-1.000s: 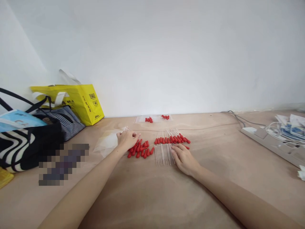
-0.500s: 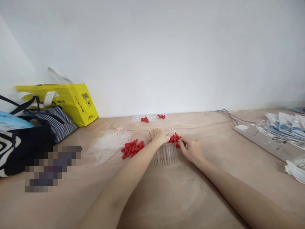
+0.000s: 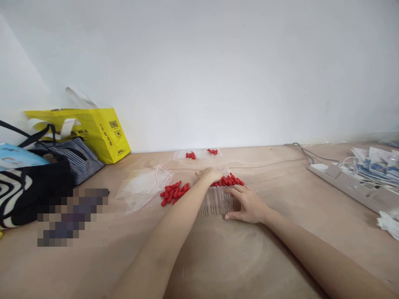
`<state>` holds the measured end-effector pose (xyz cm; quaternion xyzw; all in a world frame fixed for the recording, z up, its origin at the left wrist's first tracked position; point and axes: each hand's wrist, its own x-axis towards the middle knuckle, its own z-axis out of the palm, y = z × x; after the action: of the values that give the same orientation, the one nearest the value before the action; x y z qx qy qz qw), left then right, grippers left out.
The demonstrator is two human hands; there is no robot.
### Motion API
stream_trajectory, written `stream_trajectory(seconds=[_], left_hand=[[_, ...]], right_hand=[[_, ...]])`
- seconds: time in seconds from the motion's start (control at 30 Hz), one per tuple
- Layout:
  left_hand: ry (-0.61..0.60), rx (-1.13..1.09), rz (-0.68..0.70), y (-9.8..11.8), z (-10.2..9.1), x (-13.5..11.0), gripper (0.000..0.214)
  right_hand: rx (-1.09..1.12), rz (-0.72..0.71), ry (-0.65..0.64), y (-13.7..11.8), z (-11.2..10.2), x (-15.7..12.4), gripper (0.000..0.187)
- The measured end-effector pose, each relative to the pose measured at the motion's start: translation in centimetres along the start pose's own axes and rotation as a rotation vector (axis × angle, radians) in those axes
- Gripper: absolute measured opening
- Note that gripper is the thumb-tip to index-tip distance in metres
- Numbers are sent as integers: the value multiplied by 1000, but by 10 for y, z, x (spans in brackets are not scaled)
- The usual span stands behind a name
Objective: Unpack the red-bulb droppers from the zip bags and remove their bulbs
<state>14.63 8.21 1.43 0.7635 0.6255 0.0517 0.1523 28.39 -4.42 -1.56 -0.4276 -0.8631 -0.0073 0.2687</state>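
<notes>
Where a row of clear dropper tubes [image 3: 215,204] lies at mid-table, the right hand [image 3: 247,204] spans its right end, thumb and fingers parted, clasping nothing. Directly beyond: a row of red-bulbed droppers [image 3: 233,180], partly covered by the left hand [image 3: 207,174], whose finger state cannot be told. To the left: one heap of red rubber bulbs [image 3: 172,193]; several zip bags [image 3: 140,187], clear, overlapping. Outermost: yellow shopping bag [image 3: 107,135], left; white power strip [image 3: 338,187], right.

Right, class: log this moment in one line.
left hand: at red-bulbed tubes, grip hidden; right hand: open, right end of clear tubes; red bulbs: pile, left; plastic bags: farther left
</notes>
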Motion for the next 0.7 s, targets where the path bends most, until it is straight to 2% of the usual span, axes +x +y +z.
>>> stream_trajectory(seconds=[0.1, 0.23, 0.3, 0.4, 0.47, 0.53, 0.6, 0.7], left_hand=[[90, 91, -20, -11, -12, -17, 28], [244, 183, 125, -37, -24, -63, 27], [301, 227, 219, -54, -22, -89, 27], [349, 285, 360, -83, -8, -119, 22], [558, 378, 556, -99, 3, -129, 24], [710, 434, 652, -111, 11, -132, 25], [790, 484, 691, -115, 14, -132, 24], [825, 563, 733, -112, 15, -130, 19]], right_hand=[[-15, -6, -7, 2, 2, 0, 55], [-10, 36, 107, 3, 6, 4, 26], [-14, 49, 222, 1, 11, 6, 19], [-12, 22, 385, -7, 18, 11, 19], [-30, -25, 422, -14, 22, 14, 24], [-61, -80, 423, -21, 25, 15, 27], [-82, -108, 445, -27, 27, 16, 26], [-113, -97, 492, -33, 29, 16, 23]])
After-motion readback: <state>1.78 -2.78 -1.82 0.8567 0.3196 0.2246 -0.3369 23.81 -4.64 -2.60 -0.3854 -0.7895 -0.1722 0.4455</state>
